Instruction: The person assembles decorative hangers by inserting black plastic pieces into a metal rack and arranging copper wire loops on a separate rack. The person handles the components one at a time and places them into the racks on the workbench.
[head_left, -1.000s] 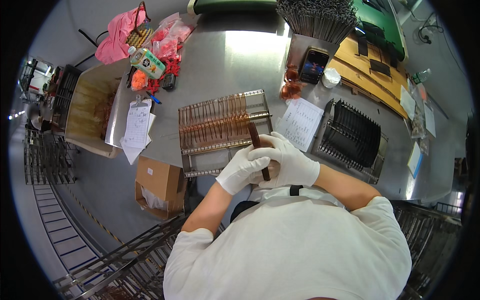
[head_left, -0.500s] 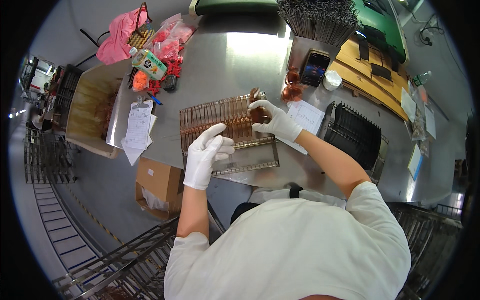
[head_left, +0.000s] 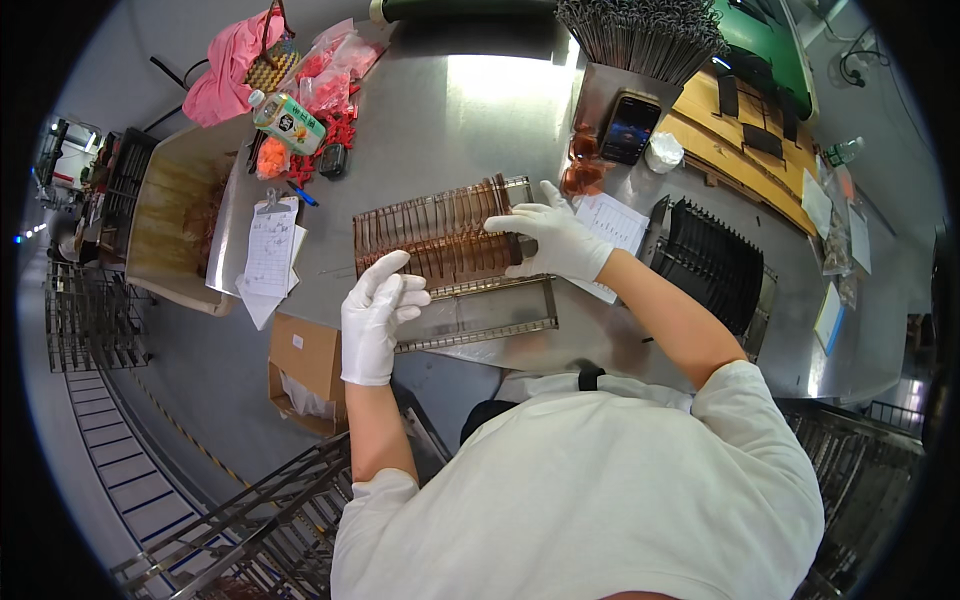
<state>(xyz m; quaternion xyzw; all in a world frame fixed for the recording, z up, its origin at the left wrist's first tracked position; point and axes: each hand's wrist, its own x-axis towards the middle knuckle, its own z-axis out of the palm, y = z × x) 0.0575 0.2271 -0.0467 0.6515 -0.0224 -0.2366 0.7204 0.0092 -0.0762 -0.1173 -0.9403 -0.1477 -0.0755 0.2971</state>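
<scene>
A metal slotted rack [head_left: 470, 330] lies on the steel table [head_left: 440, 130], its far half filled with several thin copper-brown plates [head_left: 440, 235] standing on edge. My right hand [head_left: 550, 238], in a white glove, rests on the right end of the plate row with fingers spread over the last plates. My left hand [head_left: 378, 310], also gloved, touches the rack's left front side, fingers loosely apart and holding nothing. The near slots of the rack stand without plates.
A clipboard with paper [head_left: 270, 250], a bottle [head_left: 290, 122], red bags and a pink cloth [head_left: 228, 70] sit at the left. A phone [head_left: 628, 128], a paper sheet [head_left: 610, 225], a black slotted rack [head_left: 715, 265] and wooden trays [head_left: 740, 140] lie right. A cardboard box [head_left: 305, 365] sits below the table edge.
One second ago both hands held a plate together near my body. The right hand has since carried it to the rack's right end; the left hand moved to the rack's left side.
</scene>
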